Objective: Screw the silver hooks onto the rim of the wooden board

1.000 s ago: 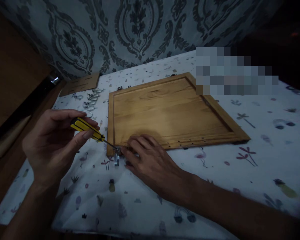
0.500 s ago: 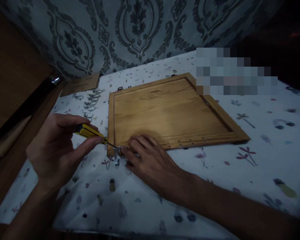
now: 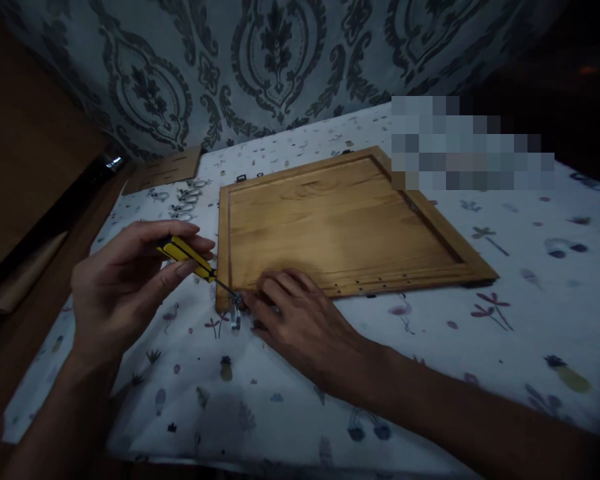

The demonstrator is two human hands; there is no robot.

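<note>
A flat wooden panel (image 3: pixel 340 227) with a raised border lies on a patterned cloth. My left hand (image 3: pixel 125 287) pinches a yellow-and-black screwdriver (image 3: pixel 187 259), whose tip points at a small metal hook (image 3: pixel 235 313) at the panel's near left corner. My right hand (image 3: pixel 300 327) rests on that corner, with its fingertips pressed against the metal hook beside the screwdriver tip. A row of small holes runs along the panel's near edge.
Several more metal hooks (image 3: pixel 183 203) lie on the cloth left of the panel, by a piece of brown card (image 3: pixel 165 170). A patterned wall stands behind. A wooden surface (image 3: pixel 25 167) runs along the left. A blurred patch covers the panel's far right corner.
My left hand has shifted a little to the right and turned the screwdriver between its fingers. The right hand and the panel have stayed in place.
</note>
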